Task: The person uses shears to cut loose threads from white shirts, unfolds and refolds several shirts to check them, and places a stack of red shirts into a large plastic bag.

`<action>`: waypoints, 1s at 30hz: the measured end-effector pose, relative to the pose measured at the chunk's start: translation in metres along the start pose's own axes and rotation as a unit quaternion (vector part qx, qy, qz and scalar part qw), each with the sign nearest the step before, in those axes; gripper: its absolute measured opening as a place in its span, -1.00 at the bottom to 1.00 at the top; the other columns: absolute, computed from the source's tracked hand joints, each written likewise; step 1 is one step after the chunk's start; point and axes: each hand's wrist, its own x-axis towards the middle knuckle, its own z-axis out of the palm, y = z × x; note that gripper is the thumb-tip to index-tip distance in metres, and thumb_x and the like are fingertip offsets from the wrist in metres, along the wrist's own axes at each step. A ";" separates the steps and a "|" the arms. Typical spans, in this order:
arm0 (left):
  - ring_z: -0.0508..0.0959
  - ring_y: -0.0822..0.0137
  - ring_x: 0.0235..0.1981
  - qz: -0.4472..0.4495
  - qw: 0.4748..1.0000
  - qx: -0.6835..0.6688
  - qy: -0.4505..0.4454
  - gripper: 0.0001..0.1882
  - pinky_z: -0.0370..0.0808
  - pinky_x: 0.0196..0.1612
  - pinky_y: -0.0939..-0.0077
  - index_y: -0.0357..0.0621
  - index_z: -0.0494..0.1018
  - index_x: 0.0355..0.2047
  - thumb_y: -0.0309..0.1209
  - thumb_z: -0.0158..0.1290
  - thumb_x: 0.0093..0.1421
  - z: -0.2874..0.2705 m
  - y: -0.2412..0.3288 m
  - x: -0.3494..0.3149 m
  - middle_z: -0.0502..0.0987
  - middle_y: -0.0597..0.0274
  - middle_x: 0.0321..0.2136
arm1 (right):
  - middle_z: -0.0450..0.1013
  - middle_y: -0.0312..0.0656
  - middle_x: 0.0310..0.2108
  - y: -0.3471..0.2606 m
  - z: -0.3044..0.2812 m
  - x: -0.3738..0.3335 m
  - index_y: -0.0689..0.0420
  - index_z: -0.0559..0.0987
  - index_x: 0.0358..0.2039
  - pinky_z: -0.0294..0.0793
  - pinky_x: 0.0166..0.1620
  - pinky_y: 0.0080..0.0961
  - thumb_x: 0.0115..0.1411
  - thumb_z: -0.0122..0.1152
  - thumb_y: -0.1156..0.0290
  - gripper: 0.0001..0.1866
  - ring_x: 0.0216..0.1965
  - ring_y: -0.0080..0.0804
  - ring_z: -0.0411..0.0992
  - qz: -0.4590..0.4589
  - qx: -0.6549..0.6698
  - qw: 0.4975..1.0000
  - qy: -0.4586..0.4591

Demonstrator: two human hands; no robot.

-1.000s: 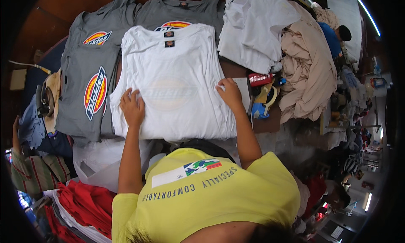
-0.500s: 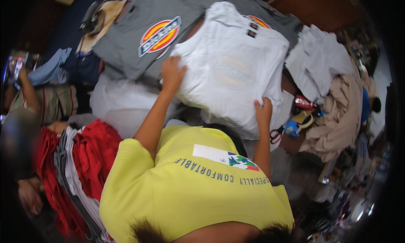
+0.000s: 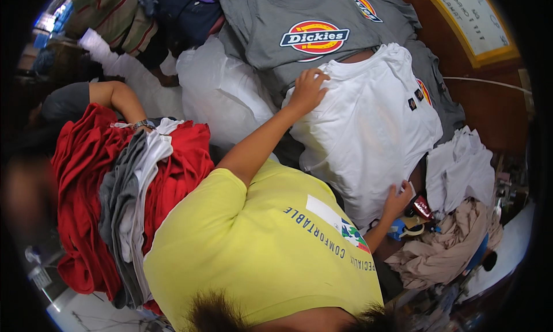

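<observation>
A white sleeveless shirt (image 3: 368,121) lies spread in front of me, with small dark tags at its right side and a faint print showing through. My left hand (image 3: 310,91) rests on its upper left edge, fingers stretched over the cloth and slightly bent. At the lower right edge of the shirt is my right hand (image 3: 397,199), its thumb and fingers apart. Under and beyond the white shirt lie grey shirts (image 3: 259,21) with a red, yellow and dark printed emblem.
Folded red garments (image 3: 86,199), with grey and white ones, are piled at my left. A co-worker's arm (image 3: 128,101) reaches behind that pile. Clear plastic bags (image 3: 222,90) lie beyond. To the right are white cloth (image 3: 461,168), beige cloth (image 3: 443,251) and blue tape (image 3: 397,229).
The view has swung left, so the shirts sit farther right. My hands stay at the white shirt's edges. A co-worker's arm now shows at the red pile.
</observation>
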 end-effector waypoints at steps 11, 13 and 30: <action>0.36 0.17 -0.16 -0.101 0.993 -0.009 0.061 -0.85 0.30 -0.11 0.28 0.02 0.48 -0.34 -0.38 0.07 0.02 -0.008 -0.013 -0.034 0.41 0.27 -0.30 | 0.29 -0.01 -0.14 -0.013 0.038 0.063 0.21 0.38 -0.11 0.21 0.01 -0.22 0.01 0.20 0.29 -0.55 -0.06 -0.06 0.24 -0.019 -0.006 0.988 -0.150; 0.36 0.17 -0.16 -0.096 0.994 0.003 0.053 -0.84 0.29 -0.10 0.28 0.02 0.48 -0.33 -0.37 0.07 0.03 0.004 0.000 -0.026 0.41 0.26 -0.29 | 0.28 -0.04 -0.11 0.013 0.048 0.059 0.17 0.38 -0.09 0.24 -0.02 -0.18 0.02 0.20 0.23 -0.53 -0.05 -0.06 0.23 -0.026 -0.045 0.988 -0.148; 0.30 0.06 -0.16 0.006 0.994 0.108 -0.025 -0.72 0.25 -0.09 0.21 -0.01 0.43 -0.28 -0.36 0.15 -0.05 0.035 0.018 0.029 0.34 0.15 -0.28 | 0.22 -0.13 -0.04 0.021 0.048 0.038 0.07 0.37 -0.04 0.19 -0.01 -0.23 -0.06 0.29 0.21 -0.44 0.01 -0.09 0.15 -0.023 0.042 0.998 -0.047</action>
